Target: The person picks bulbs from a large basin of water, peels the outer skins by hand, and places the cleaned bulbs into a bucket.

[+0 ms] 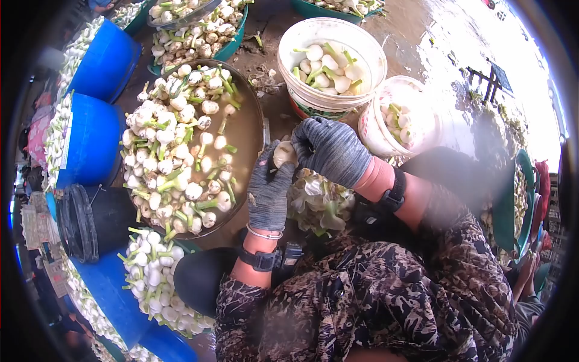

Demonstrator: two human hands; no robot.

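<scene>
My left hand (268, 192), in a grey knit glove, holds a pale garlic bulb (284, 154) between thumb and fingers. Right beside the bulb is my right hand (333, 149), gloved the same way, with its fingers curled closed. What those fingers grip, if anything, is hidden. Under both hands lies a heap of peeled-off garlic skins (321, 202). To the left stands a wide round tub (263, 130) of murky water, with many stemmed garlic bulbs (166, 148) in it.
Beyond my hands stands a white bucket (289, 66) of cleaned bulbs, with a second white bucket (371, 130) beside it. Blue tubs (90, 142) line the left, near a black bucket (96, 223) and a pile of white bulbs (158, 277). A green basin (505, 220) is at right.
</scene>
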